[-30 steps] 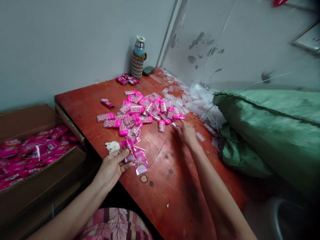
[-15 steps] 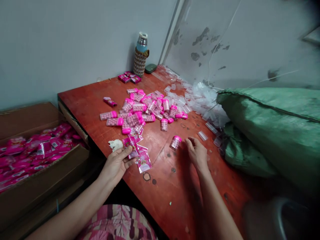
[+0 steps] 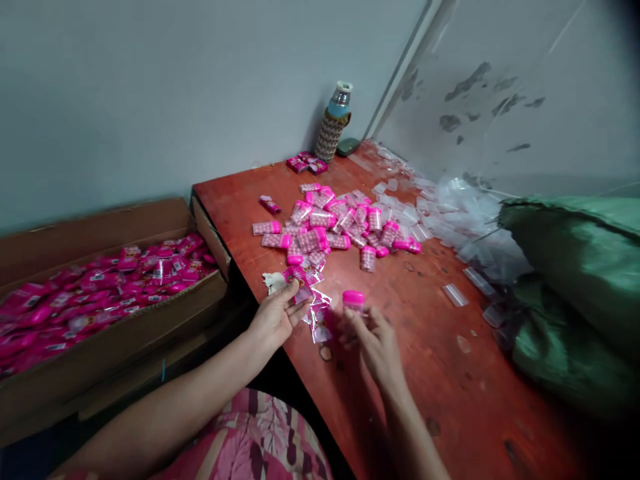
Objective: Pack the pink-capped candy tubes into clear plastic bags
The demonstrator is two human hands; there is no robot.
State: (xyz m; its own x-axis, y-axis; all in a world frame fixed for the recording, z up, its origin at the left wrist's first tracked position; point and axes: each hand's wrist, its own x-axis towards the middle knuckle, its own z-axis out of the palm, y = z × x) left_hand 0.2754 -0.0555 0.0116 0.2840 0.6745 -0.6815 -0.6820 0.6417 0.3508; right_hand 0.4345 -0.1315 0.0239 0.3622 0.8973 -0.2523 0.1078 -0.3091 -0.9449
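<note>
Pink wrapping (image 3: 304, 291) is pinched by left fingers (image 3: 286, 293) — right fingers (image 3: 359, 327) (blurred) apparently grip a capped bottle (image 3: 353, 299).

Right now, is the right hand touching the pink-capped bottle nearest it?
Touching. The head view shows the right hand gripping the pink-capped bottle, the thumb overlapping its lower part.

From my far-off seat I see a small bottle (image 3: 354, 301) with a bright pink cap. It stands up straight, cap on top, in the right hand (image 3: 374, 337). Fingers hide most of its body from me. I also see a shiny pink wrapper (image 3: 302, 291), paler low down, pinched by the left hand (image 3: 277, 315). The wrapper and the bottle are near but not touching.
</note>
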